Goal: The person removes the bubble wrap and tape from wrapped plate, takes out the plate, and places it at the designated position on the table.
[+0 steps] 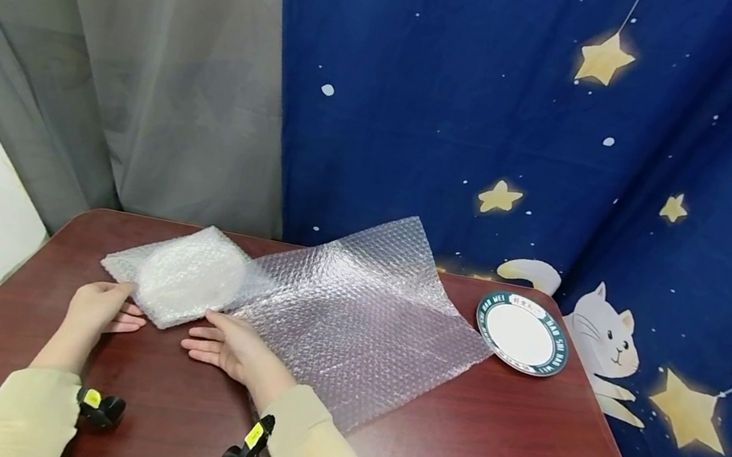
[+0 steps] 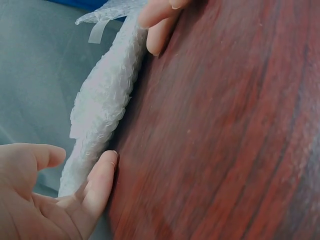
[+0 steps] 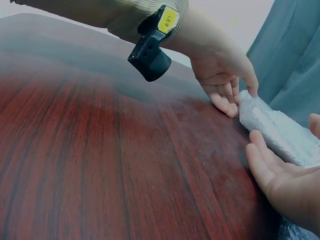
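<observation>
The left hand (image 1: 100, 308) and right hand (image 1: 231, 346) are loosely spread, fingers extended, at the near edge of the bubble-wrapped bundle (image 1: 191, 279); it lies just beyond and between them, longer side to side (neither hand looks clearly nearer). Only the left wrist view shows a pale strip (image 2: 97, 31) hanging near the right hand.

A bundle (image 1: 183, 280) of clear bubble wrap is laid flat on the surface (image 1: 481, 453), toward its far left, a round white shape (image 1: 196, 277) being shown inside. Its edges are folded into angular corners, and its right side is met by a spread sheet (image 1: 356, 325) of similar wrap; whether they are joined cannot be told.
</observation>
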A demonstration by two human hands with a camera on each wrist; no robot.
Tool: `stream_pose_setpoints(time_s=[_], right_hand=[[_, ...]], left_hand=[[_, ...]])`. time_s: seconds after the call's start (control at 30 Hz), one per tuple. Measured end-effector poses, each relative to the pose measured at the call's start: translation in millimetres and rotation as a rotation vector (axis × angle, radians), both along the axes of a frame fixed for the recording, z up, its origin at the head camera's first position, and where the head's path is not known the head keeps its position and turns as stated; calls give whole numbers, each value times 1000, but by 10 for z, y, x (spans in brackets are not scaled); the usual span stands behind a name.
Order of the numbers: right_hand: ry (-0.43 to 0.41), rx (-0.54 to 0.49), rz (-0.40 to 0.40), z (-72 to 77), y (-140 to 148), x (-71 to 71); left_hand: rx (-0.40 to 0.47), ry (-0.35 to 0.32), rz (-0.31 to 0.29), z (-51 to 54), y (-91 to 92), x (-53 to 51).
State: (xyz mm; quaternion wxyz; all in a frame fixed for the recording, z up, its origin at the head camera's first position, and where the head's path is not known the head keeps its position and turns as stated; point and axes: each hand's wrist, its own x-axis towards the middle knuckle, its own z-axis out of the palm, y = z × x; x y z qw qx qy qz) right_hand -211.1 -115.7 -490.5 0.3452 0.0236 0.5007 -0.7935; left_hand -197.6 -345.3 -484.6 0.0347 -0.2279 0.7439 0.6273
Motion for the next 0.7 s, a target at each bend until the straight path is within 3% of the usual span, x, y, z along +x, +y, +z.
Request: stream_pose_setpoints(time_s=[0.43, 0.7], right_hand=[[-4, -54, 3, -55, -19, -62], [-3, -79, 39, -97, -13, -84]], left_hand=[[4, -28, 77, -18, 96, -30], [33, -36, 80, -30, 159, -29]])
